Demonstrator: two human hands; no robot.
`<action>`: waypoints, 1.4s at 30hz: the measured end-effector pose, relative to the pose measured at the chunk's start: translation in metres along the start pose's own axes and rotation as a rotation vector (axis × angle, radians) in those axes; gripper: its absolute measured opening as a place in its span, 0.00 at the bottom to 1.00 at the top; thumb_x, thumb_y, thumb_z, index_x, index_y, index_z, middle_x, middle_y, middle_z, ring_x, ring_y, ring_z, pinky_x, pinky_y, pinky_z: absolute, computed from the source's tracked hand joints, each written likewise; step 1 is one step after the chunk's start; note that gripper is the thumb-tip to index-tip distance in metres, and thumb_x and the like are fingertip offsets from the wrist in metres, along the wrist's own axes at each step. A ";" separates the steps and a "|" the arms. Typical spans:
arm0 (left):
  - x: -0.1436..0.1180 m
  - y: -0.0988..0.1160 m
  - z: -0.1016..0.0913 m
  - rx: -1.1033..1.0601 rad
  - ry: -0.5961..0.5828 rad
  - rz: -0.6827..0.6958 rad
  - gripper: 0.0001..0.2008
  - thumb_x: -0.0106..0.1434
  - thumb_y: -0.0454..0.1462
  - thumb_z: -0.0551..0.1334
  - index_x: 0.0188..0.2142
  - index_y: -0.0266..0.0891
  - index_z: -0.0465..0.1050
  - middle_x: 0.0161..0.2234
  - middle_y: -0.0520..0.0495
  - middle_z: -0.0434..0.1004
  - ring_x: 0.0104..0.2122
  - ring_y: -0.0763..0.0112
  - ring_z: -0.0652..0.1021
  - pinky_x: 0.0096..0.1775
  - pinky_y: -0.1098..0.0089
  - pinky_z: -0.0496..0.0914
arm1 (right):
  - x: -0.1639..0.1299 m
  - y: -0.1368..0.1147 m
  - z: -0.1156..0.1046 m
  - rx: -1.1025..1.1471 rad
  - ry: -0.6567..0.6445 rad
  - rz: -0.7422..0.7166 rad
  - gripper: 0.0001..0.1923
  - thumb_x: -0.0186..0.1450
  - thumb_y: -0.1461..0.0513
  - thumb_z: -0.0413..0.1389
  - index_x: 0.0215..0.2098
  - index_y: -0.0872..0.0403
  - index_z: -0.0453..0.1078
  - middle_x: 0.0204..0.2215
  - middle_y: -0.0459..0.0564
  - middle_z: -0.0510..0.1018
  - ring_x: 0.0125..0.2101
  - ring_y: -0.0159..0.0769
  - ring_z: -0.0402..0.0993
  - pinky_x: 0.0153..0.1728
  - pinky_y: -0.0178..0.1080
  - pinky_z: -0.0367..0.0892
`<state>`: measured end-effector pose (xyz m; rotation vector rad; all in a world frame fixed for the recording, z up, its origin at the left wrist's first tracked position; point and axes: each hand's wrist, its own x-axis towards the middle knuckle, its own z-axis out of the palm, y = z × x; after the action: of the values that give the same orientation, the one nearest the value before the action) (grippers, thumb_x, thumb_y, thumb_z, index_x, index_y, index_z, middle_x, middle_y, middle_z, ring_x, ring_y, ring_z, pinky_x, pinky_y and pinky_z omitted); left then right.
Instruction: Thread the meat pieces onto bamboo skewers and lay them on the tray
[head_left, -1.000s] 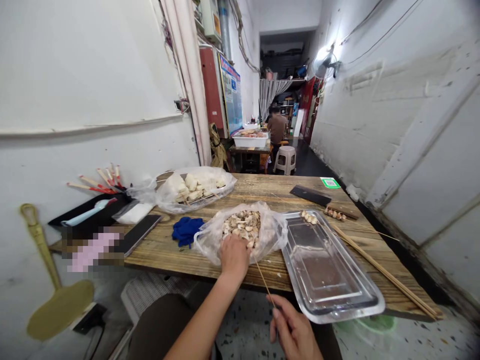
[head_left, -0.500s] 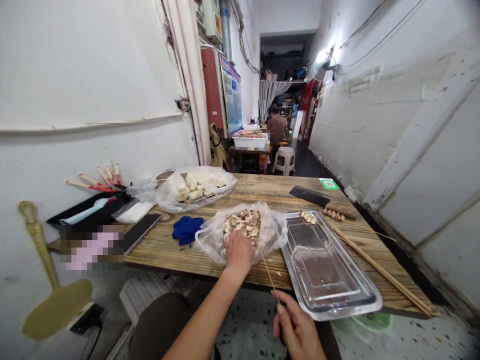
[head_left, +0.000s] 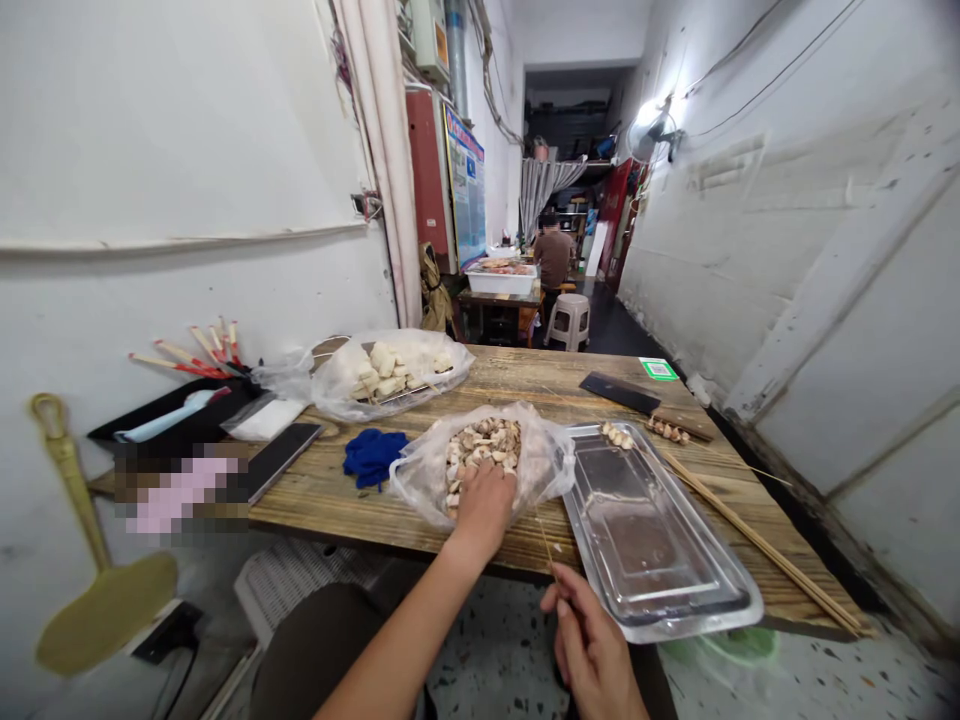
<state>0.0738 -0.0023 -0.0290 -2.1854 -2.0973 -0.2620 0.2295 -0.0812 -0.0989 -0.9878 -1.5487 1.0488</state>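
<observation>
1. The pale, brown-edged, mushroom-like pieces (head_left: pixel 484 437) lie loose in a crumpled, clear plastic bag (head_left: pixel 551 465) at the table's near edge; one heap, too jumbled for us to count.
2. Our left hand (head_left: pixel 486 505) reaches into that heap with its fingertips buried, so we cannot tell how far they are parted or whether they grip a piece.
3. Our right hand (head_left: pixel 592 630) is closed in a pinch on one thin, pale wooden skewer (head_left: pixel 544 535), pointing up toward the bag; we see no piece on it.
4. We count two loaded skewers: one at the far end of the silver, rectangular metal tray (head_left: pixel 652 550), one just beyond it on the brown wooden table (head_left: pixel 517 370). With most of the tray bare and the heap large, we judge the threading barely begun, with nearly all left.
5. Further out, we count one bundle of bare wooden sticks (head_left: pixel 772 550), its number unclear, one black-bladed cleaver (head_left: pixel 619 393), one bunched blue cloth (head_left: pixel 373 458) and one second plastic bag (head_left: pixel 334 385) of white chunks.
</observation>
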 end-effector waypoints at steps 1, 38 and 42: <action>0.000 -0.001 0.001 -0.012 0.001 -0.002 0.13 0.60 0.31 0.48 0.33 0.37 0.70 0.34 0.41 0.72 0.41 0.60 0.66 0.43 0.60 0.53 | 0.001 -0.001 0.000 0.032 -0.019 0.025 0.22 0.64 0.54 0.40 0.52 0.56 0.57 0.25 0.47 0.69 0.10 0.21 0.53 0.08 0.25 0.52; -0.006 -0.041 -0.008 -2.047 0.067 -0.668 0.08 0.52 0.28 0.61 0.34 0.29 0.71 0.31 0.39 0.77 0.34 0.66 0.77 0.40 0.68 0.71 | 0.035 -0.021 0.017 -0.222 -0.172 -0.202 0.19 0.62 0.65 0.45 0.51 0.54 0.63 0.46 0.51 0.72 0.46 0.36 0.67 0.47 0.38 0.63; -0.008 -0.037 -0.009 -2.124 0.058 -0.717 0.07 0.52 0.27 0.60 0.34 0.29 0.70 0.32 0.39 0.77 0.35 0.66 0.77 0.40 0.69 0.71 | 0.036 -0.020 0.018 -0.225 -0.172 -0.202 0.19 0.62 0.66 0.45 0.51 0.55 0.63 0.46 0.52 0.72 0.46 0.36 0.68 0.47 0.38 0.63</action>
<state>0.0359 -0.0099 -0.0233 -0.8550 -2.3856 -3.6293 0.2029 -0.0559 -0.0722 -0.8860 -1.8975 0.8487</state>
